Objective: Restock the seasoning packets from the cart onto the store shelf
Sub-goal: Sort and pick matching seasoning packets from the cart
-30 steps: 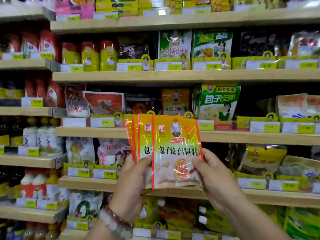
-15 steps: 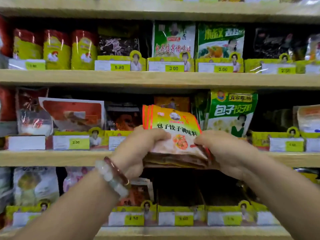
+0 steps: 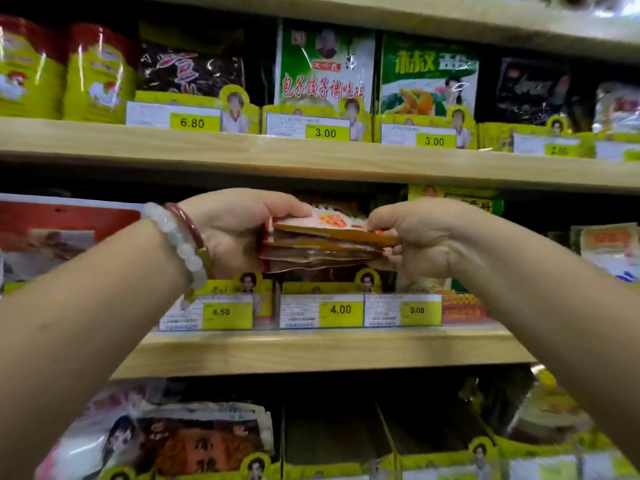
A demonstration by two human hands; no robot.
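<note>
Head view shows both hands gripping a stack of seasoning packets held flat, above the 4.00 price tag on the wooden shelf. Left hand curls round its left end, right hand pinches its right end.

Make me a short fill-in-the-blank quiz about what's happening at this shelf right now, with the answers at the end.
1. The stack of seasoning packets is held by ____ hands.
2. The price tag directly below the stack reads ____.
3. The beaded bracelet is on the ____ wrist.
4. The left hand and right hand hold the stack nearly ____, not upright.

Answers: both; 4.00; left; flat
</note>
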